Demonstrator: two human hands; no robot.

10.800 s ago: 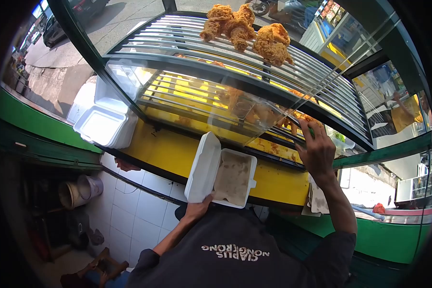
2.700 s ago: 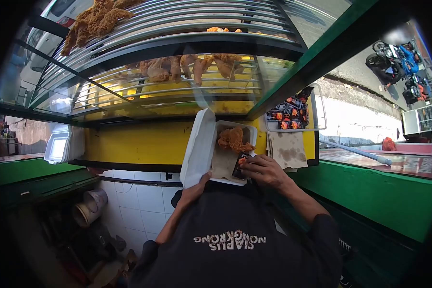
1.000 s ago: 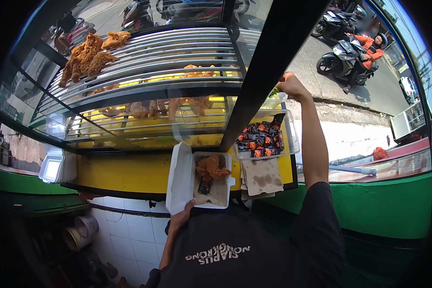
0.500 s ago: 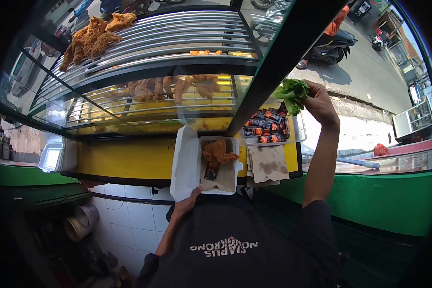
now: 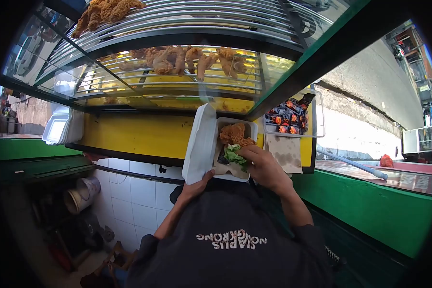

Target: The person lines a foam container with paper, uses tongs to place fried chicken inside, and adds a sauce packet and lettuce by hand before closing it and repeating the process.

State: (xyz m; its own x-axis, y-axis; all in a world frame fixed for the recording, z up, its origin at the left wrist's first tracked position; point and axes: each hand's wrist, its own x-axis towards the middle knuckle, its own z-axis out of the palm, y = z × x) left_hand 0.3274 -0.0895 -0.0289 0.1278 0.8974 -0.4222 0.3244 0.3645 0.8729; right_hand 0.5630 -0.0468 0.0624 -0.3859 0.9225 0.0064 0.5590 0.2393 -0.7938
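An open white foam takeaway box [image 5: 200, 144] stands on the front edge of the counter, its lid tipped to the left. Inside lie a piece of fried chicken [image 5: 235, 133], a dark sauce sachet [image 5: 222, 158], partly covered, and brown paper [image 5: 224, 169]. My left hand [image 5: 197, 187] grips the near edge of the box by the hinge, thumb on top. Over the box's right side, my right hand [image 5: 269, 170] pinches green lettuce [image 5: 233, 154], which hangs just below the chicken.
A clear tray of black and red sachets [image 5: 287, 117] sits to the right, with brown paper sheets [image 5: 285, 149] before it. Stacked foam boxes [image 5: 62, 126] stand at the left. Above the counter, a glass case holds fried chicken pieces [image 5: 163, 62]; its dark green post [image 5: 312, 60] slants near my right hand.
My right hand has come down and left from above the sachet tray, bringing the lettuce into the foam box. My left hand keeps its hold on the box. The camera view has shifted.
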